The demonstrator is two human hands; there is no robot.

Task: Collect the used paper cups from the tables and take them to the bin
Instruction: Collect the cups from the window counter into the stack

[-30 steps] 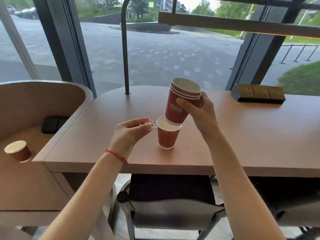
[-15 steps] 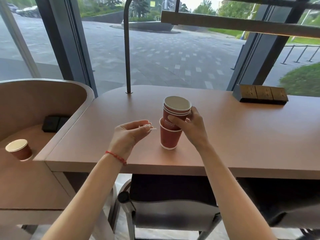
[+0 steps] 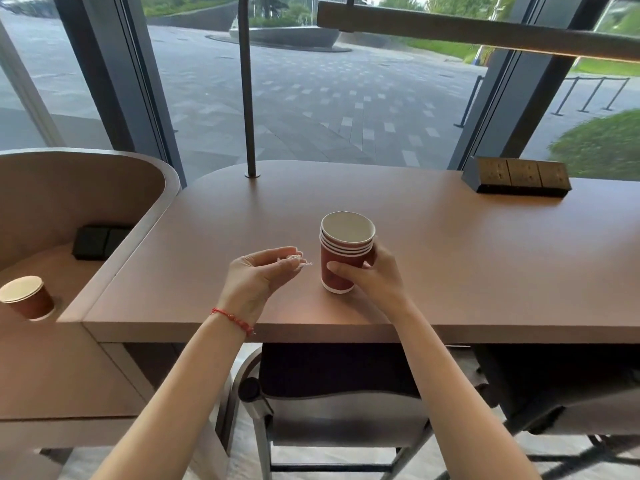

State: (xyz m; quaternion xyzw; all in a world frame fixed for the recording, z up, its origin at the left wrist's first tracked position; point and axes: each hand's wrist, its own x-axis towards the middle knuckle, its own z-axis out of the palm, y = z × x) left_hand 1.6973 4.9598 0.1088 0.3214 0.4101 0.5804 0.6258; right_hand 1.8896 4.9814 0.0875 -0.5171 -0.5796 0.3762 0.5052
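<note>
Stack of nested paper cups (image 3: 346, 258) stands on bench (image 3: 450, 244), frame centre. Right hand (image 3: 372, 277) wrapped round stack. Left hand (image 3: 258, 277) loosely curled, pinching small clear scrap (image 3: 294, 262). Lone cup (image 3: 27, 297) lower left uncollected; bin unseen.

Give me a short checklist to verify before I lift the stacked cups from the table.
1. Cup stack nested and upright on the table: ok.
2. Right hand wraps the stack: ok.
3. Top cup empty: ok, only white inside visible.
4. Left hand free: not ok, it pinches a small clear scrap.
5. All cups collected: not ok, the lidded cup stands on the lower table.
6. Bin location: cannot tell.
</note>
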